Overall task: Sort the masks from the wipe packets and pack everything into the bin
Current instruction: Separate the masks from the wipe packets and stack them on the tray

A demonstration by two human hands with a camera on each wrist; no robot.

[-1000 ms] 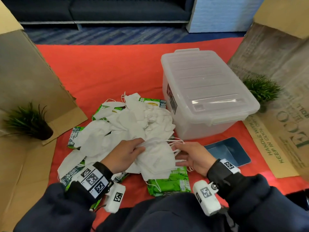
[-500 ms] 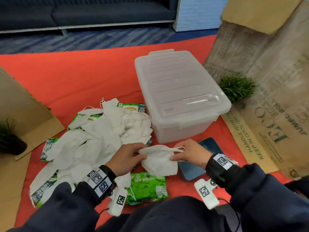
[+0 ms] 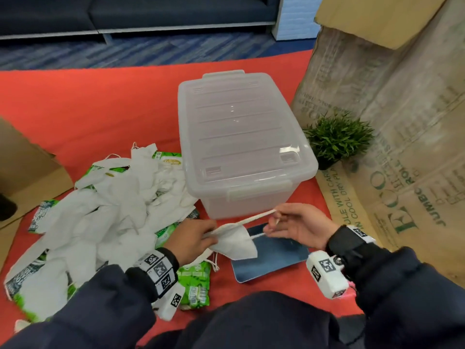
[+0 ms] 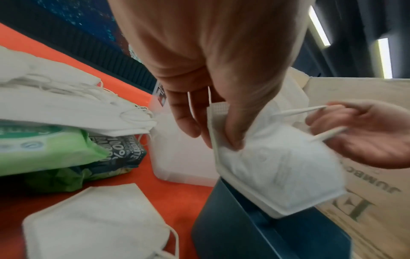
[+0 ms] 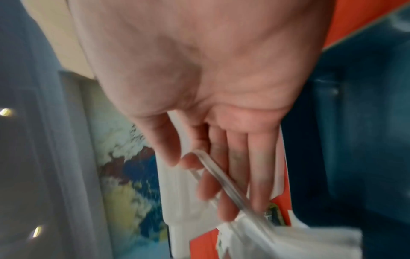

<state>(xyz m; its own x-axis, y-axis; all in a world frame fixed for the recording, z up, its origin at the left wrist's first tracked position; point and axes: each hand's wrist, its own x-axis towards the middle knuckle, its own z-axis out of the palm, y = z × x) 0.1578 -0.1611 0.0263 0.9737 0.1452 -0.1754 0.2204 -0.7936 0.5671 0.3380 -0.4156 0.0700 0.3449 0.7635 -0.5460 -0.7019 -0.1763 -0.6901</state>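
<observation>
My left hand [image 3: 195, 238] pinches one white folded mask [image 3: 235, 241] [image 4: 279, 168] by its left edge, above the blue tray [image 3: 274, 258]. My right hand [image 3: 293, 222] [image 5: 213, 157] pinches the mask's ear loop [image 3: 254, 217] and stretches it to the right. A heap of white masks [image 3: 110, 210] covers several green wipe packets [image 3: 193, 283] on the red cloth at the left. The clear plastic bin [image 3: 241, 137] stands behind my hands with its lid on.
Tall cardboard [image 3: 402, 122] walls the right side, with a small green plant [image 3: 337, 137] at its foot. More cardboard [image 3: 25, 172] lies at the left. Another loose mask [image 4: 95, 226] lies on the cloth under my left wrist.
The single mask has come away from the heap and moved right, over the blue tray. My right hand has pulled its ear loop out taut. The view has swung to the right.
</observation>
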